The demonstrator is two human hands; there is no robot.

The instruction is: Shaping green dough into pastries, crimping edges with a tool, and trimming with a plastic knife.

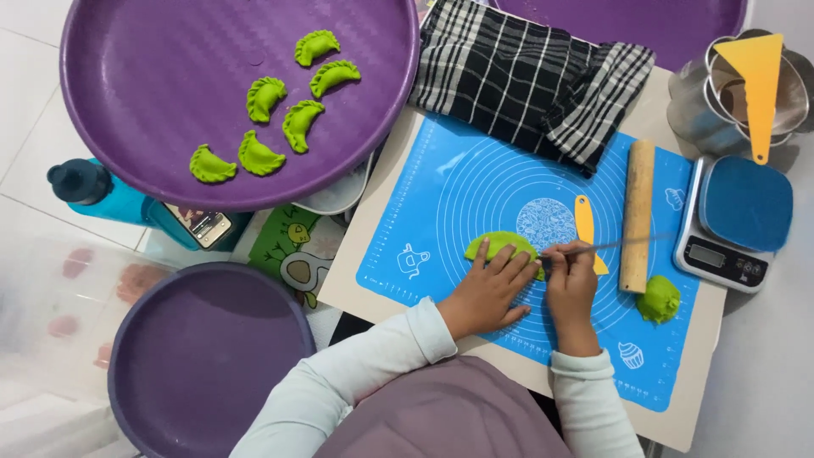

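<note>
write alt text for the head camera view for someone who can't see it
Seen from above, a person's left hand presses a folded piece of green dough on a blue baking mat while the right hand holds a thin metal tool beside it. A purple tray up left holds six green dumplings; a rolling pin lies to the right.

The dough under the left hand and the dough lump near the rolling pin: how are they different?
The dough under the left hand is a flat, folded half-round piece; the lump is a thick, rough ball. The folded piece is pressed down by fingers, and the right hand holds a thin tool at it; the lump lies untouched beside the rolling pin. Both are bright green and lie on the blue mat.
</note>
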